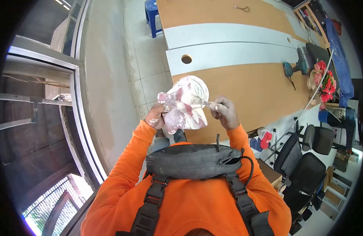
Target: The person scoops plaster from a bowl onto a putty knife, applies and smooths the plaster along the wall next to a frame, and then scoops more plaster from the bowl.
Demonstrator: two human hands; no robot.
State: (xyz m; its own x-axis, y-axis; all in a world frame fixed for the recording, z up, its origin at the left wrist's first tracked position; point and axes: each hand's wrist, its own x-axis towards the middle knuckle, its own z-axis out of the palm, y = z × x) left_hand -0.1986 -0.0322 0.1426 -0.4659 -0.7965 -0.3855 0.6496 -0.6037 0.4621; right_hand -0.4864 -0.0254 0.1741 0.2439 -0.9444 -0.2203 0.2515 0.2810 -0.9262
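Observation:
My left hand (154, 117) is closed on the side of a plastic tub (195, 122), which is smeared with white and pinkish paste. White paste (189, 96) lies thick around the tub's round top. My right hand (225, 112) is closed around the handle of a slim tool (208, 104). The tool's far end reaches into the paste, so its exact kind is hidden. Streaks of white paste mark the fingers of both hands. The tub is held in front of my chest, near the table's left edge.
A wooden table (248, 90) spans the front, with white boards (236, 53) lying across it. A cordless drill (294, 67) and pink-red flowers (326, 82) sit at its right. A blue stool (151, 15) stands beyond; office chairs (303, 169) are on the right, a window frame (77, 98) left.

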